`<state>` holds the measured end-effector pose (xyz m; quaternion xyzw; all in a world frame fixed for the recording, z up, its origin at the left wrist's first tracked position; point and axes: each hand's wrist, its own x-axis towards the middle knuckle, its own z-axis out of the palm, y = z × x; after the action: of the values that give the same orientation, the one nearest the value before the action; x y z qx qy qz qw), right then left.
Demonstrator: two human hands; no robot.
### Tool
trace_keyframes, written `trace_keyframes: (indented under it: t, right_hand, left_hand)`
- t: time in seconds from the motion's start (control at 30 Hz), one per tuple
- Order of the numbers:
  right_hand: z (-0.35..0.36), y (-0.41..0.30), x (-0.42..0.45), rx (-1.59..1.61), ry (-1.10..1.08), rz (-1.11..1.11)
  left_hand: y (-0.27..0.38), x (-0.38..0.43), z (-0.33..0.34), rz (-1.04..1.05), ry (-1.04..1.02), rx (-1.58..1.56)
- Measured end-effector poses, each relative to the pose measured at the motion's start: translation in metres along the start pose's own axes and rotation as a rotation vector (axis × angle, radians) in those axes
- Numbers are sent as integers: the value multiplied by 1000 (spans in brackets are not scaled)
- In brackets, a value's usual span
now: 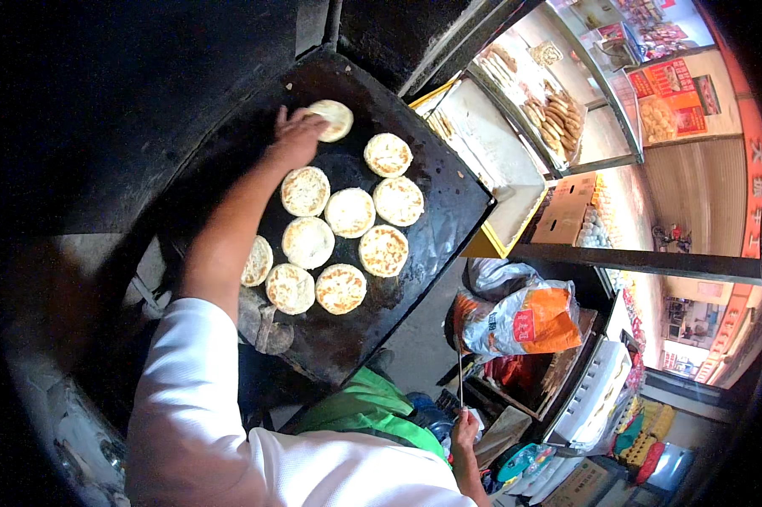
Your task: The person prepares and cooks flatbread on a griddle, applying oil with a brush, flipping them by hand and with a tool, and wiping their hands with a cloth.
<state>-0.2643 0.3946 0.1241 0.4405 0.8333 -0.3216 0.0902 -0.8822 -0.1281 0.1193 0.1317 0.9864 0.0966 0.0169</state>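
My left hand point(297, 138) reaches to the far part of a dark flat griddle point(438, 196), fingers over the left edge of a round pale flatbread point(336, 120). Blur hides whether the fingers grip it or only touch it. Nearer me, several round flatbreads point(350, 213) with browned spots lie flat on the griddle; my forearm partly covers one flatbread point(258, 261) at the left. Off the griddle at lower right, my right hand point(464, 431) grips a thin metal rod point(461, 377), which points away from me towards a printed plastic sack.
The orange and white sack point(520, 320) stands right of the griddle. Beyond the griddle's right corner sits a yellow-rimmed tray point(514, 209), beside a glass display case point(555, 120) with long breads. A folded cloth point(273, 333) lies at the griddle's near left edge. Cardboard boxes point(565, 209) stand farther right.
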Motion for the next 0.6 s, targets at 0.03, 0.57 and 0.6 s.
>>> trace_keyframes:
  t: [0.03, 0.57, 0.6]
  right_hand:
    - [2, -1, -5, 2, -11, 12]
    - [22, -81, 29, 274, -242, 29]
    - [28, -62, 34, 247, -199, 44]
  left_hand:
    - [-13, -7, -3, -38, 11, 56]
    - [-33, -230, -49, -169, -296, 3]
    - [-42, -224, -47, -227, -223, 10]
